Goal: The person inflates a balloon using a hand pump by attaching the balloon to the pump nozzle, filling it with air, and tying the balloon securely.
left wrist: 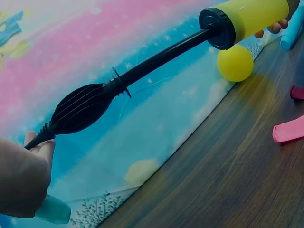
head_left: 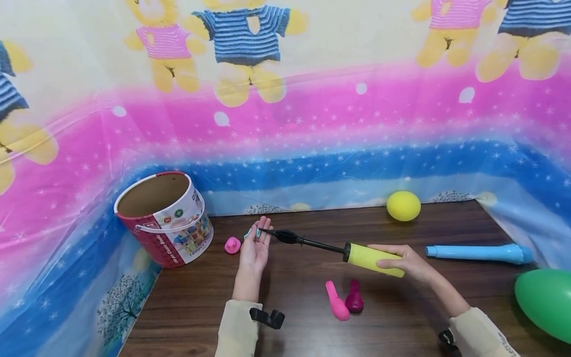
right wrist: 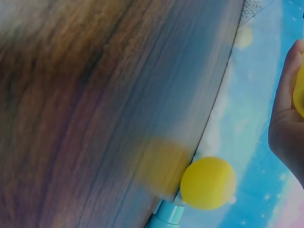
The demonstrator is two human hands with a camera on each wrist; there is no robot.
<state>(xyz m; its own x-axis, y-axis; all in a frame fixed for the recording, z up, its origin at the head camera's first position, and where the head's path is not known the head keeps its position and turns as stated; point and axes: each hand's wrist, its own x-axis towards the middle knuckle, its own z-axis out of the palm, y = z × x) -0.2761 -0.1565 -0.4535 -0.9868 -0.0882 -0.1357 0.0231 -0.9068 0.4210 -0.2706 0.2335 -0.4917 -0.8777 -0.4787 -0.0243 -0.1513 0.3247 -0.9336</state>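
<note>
My right hand (head_left: 409, 264) grips the yellow barrel of a balloon pump (head_left: 366, 256), holding it above the table at a slant. The pump's black rod and ribbed nozzle reach left to my left hand (head_left: 253, 254), which is turned palm up. A teal balloon (left wrist: 53, 210) is held in the left hand's fingers and hangs below them in the left wrist view. The nozzle tip is at these fingers; whether it sits inside the balloon's neck cannot be seen. In the right wrist view, only part of the right hand (right wrist: 289, 102) shows around the yellow barrel.
On the wooden table (head_left: 303, 342) lie a pink balloon (head_left: 337, 303) and a dark magenta one (head_left: 355, 300). A pink rubber duck (head_left: 232, 245) and a cardboard bucket (head_left: 178, 233) stand left. Inflated yellow (head_left: 403, 206) and green (head_left: 546, 302) balloons and a blue tube (head_left: 473, 253) lie right.
</note>
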